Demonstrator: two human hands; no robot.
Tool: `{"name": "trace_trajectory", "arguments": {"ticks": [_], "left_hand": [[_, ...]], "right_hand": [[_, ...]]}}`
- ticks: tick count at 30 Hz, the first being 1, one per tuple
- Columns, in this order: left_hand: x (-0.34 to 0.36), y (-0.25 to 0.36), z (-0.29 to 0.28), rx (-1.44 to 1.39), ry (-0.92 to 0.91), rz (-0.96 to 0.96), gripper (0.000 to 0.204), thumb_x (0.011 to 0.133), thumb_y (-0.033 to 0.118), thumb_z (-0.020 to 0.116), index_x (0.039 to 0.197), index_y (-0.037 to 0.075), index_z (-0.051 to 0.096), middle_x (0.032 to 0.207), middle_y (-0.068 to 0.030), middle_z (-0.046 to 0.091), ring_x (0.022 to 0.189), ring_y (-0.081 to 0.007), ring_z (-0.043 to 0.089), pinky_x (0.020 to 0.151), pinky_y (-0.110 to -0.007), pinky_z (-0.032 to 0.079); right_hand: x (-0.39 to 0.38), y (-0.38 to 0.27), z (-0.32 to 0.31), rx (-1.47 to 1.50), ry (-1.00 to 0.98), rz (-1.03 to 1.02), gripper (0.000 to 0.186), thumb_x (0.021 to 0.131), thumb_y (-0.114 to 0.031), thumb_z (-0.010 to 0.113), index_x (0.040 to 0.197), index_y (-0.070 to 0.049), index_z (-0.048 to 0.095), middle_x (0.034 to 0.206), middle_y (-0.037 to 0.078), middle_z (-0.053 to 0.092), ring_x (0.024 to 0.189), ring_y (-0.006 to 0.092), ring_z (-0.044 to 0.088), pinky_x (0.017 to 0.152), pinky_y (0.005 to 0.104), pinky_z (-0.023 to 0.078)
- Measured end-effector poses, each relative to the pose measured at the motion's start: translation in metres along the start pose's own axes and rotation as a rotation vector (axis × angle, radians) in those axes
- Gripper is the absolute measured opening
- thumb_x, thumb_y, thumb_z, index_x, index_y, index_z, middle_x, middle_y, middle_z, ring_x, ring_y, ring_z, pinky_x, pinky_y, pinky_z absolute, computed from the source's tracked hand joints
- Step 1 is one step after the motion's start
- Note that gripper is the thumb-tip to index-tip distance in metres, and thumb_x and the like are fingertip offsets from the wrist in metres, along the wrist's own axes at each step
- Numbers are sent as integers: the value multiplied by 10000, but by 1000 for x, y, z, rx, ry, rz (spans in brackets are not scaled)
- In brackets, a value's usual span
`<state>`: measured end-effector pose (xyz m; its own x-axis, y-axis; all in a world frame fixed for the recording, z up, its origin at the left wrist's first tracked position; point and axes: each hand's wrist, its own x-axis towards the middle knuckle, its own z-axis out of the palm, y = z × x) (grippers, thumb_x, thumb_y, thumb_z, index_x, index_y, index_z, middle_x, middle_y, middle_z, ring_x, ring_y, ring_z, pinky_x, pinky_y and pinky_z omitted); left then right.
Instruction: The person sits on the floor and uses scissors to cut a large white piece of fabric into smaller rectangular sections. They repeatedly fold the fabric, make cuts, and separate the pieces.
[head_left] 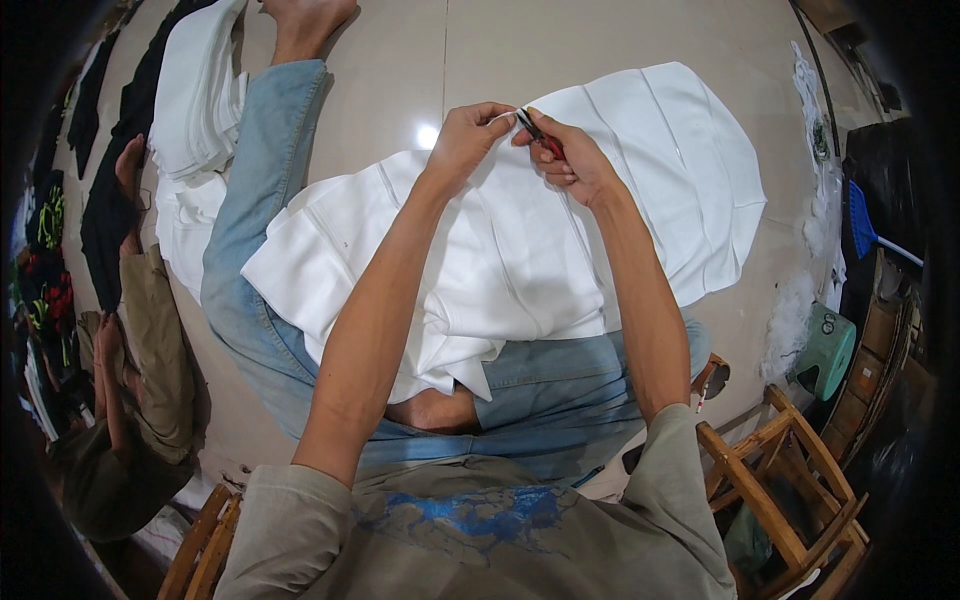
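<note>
A large white fabric (670,200) with long seams lies across my lap and onto the tiled floor. My left hand (470,140) pinches a narrow edge of the white fabric at the upper middle. Right beside it, my right hand (570,165) grips small dark snips with red handles (550,145), their tip touching that pinched edge near my left fingertips. My jeans-clad legs (262,200) are bent and spread under and around the cloth.
White folded fabric (195,100) is stacked left of my leg. Another seated person (150,360) is at the far left by dark cloths (140,90). Wooden stools (790,490) stand behind me, with a green plastic object (830,335) and blue dustpan (862,220) on the right.
</note>
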<state>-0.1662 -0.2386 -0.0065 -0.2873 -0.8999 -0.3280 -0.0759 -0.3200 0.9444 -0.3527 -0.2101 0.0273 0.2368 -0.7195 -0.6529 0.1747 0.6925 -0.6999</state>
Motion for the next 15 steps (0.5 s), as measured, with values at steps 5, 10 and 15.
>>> {"name": "trace_trajectory", "arguments": {"ticks": [5, 10, 15], "left_hand": [[0, 1, -2, 6, -31, 12, 302, 988, 240, 717, 1168, 4, 771, 966, -23, 739, 904, -92, 617, 863, -255, 462], [2, 0, -4, 44, -63, 15, 302, 982, 235, 719, 1163, 0, 776, 980, -25, 746, 917, -101, 620, 890, -266, 462], [3, -1, -5, 76, -89, 18, 286, 985, 232, 711, 1138, 1, 780, 973, -21, 742, 911, -100, 616, 882, -266, 463]], "right_hand": [[2, 1, 1, 51, -19, -13, 449, 1120, -409, 485, 935, -35, 651, 590, -76, 420, 418, 3, 232, 355, 191, 178], [4, 0, 6, 67, 29, 19, 411, 1110, -400, 516, 870, -79, 605, 573, -79, 410, 413, 9, 229, 355, 198, 172], [13, 5, 3, 79, 26, 35, 404, 1102, -394, 524, 843, -91, 592, 553, -89, 388, 415, 23, 254, 375, 228, 176]]}}
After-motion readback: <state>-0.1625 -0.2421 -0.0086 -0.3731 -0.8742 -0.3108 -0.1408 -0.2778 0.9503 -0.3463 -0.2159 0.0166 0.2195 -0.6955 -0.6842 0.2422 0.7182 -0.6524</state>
